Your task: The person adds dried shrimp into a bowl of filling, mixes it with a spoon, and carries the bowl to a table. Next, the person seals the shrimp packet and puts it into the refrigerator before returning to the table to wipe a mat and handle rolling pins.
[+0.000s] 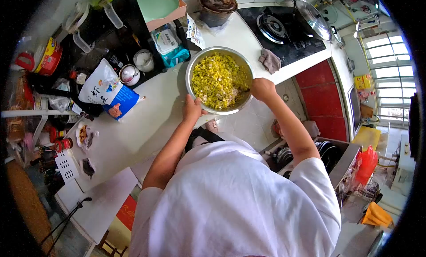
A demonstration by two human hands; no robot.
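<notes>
The left hand (192, 109) and right hand (263, 89) clasped separate sides of a round silver metal bowl (238, 105), presumably for balance.

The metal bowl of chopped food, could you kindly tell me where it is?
In the head view, the metal bowl is upper centre, held between the left hand and right hand, left of the grey cloth.

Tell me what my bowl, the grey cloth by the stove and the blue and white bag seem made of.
The bowl looks like stainless steel, smooth and shiny, from its silvery rim. The cloth seems soft, matte fabric, since it lies crumpled; the fibre is unclear. The bag is probably smooth plastic film, judging by its crisp print.
</notes>
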